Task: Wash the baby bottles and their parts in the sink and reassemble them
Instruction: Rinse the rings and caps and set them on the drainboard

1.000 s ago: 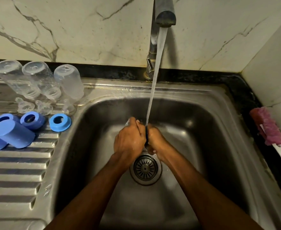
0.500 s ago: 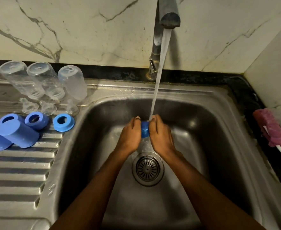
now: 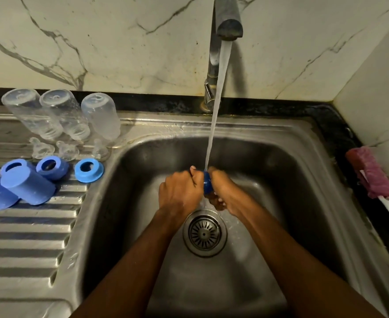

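Note:
Over the sink basin [image 3: 269,171], my left hand [image 3: 179,191] and my right hand [image 3: 223,191] grip a small blue bottle part [image 3: 207,183] between them, right under the running stream of water [image 3: 214,125] from the tap [image 3: 228,21]. Most of the blue part is hidden by my fingers. On the drainboard at left stand three clear bottles upside down [image 3: 60,113], three clear teats [image 3: 67,150] in front of them, three blue collar rings [image 3: 89,169] and two blue caps [image 3: 28,185] lying on their sides.
A pink bottle brush with a white handle [image 3: 374,174] lies on the dark counter at the right, by the wall. The drain strainer [image 3: 204,232] sits below my hands. The ribbed drainboard [image 3: 23,237] stretches toward the front left.
My hands have turned around the blue part under the water, fingers curling tighter on it. The view shifted slightly.

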